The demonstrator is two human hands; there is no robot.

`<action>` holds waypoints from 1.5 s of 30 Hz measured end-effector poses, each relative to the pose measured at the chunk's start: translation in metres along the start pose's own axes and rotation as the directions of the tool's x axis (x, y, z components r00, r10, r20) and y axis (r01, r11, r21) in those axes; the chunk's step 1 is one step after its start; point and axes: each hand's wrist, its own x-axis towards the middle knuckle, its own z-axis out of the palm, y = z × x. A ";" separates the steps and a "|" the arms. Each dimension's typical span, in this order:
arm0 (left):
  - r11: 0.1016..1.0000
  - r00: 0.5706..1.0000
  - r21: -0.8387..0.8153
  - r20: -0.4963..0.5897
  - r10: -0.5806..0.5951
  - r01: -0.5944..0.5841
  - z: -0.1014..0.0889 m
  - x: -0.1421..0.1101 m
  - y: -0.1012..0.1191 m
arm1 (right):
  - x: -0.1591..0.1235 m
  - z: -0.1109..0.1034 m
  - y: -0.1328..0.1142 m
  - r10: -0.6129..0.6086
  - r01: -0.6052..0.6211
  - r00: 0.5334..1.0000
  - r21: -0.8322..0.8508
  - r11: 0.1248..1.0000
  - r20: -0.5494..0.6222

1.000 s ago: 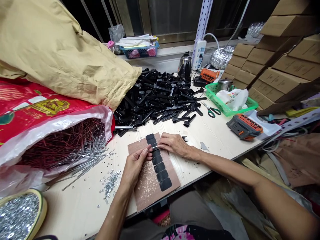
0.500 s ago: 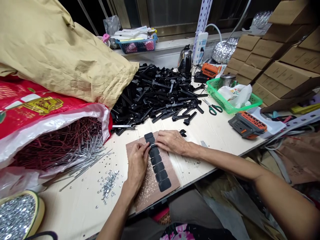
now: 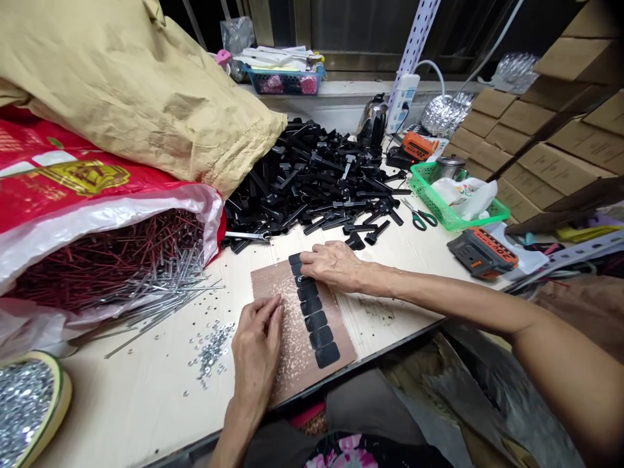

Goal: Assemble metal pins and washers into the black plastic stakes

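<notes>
A row of several black rounded-square pieces (image 3: pixel 316 321) lies on a brown board (image 3: pixel 292 351) dusted with pale specks. My right hand (image 3: pixel 336 266) reaches over the upper end of the row, fingers curled and pinching down on it. Whatever its fingertips hold is hidden. Close below them, a small shiny metal bit (image 3: pixel 301 279) shows on one of the black pieces. My left hand (image 3: pixel 256 344) is at the board's left side, apart from the row. Its thumb and forefinger are pressed together, and I cannot make out anything between them. Small metal washers or nuts (image 3: pixel 212 348) lie scattered to its left.
Long metal rods (image 3: pixel 170 286) spill from a red bag (image 3: pixel 97 175) on the left. Behind the board rises a heap of black parts (image 3: pixel 316 175). Scissors (image 3: pixel 422 218), a green basket (image 3: pixel 497 214) and a battery pack (image 3: pixel 482 250) lie right; a yellow-rimmed container (image 3: pixel 61 396) is front left.
My left hand has drawn back from the row, down and to the left. My right hand has shifted onto the row's upper pieces. The view has turned slightly.
</notes>
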 end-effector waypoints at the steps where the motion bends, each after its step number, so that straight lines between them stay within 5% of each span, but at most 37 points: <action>1: 1.000 1.000 -0.011 -0.006 -0.007 0.007 0.000 -0.003 0.000 | 0.002 -0.002 0.001 -0.016 0.016 1.000 -0.018 1.000 0.020; 24: 0.990 0.998 -0.136 -0.055 -0.037 0.030 0.002 -0.015 -0.003 | 0.029 -0.021 -0.009 -0.207 0.242 0.951 -0.136 0.961 0.231; 30: 0.985 0.996 -0.175 -0.086 -0.006 -0.009 0.005 -0.016 -0.002 | 0.042 -0.048 -0.033 -0.485 0.571 0.818 -0.347 0.744 0.308; 36: 0.985 0.996 -0.174 -0.087 -0.017 0.001 0.006 -0.014 -0.004 | 0.074 -0.051 -0.039 -0.465 0.608 0.689 -0.093 0.789 0.556; 41: 0.980 0.996 -0.200 -0.089 0.002 -0.020 0.007 -0.014 -0.004 | 0.079 -0.036 -0.031 -0.430 0.560 0.698 -0.062 0.826 0.572; 45: 0.977 0.996 -0.215 -0.082 -0.020 0.002 0.006 -0.014 -0.006 | 0.068 -0.034 -0.007 -0.266 0.358 0.819 -0.090 0.929 0.509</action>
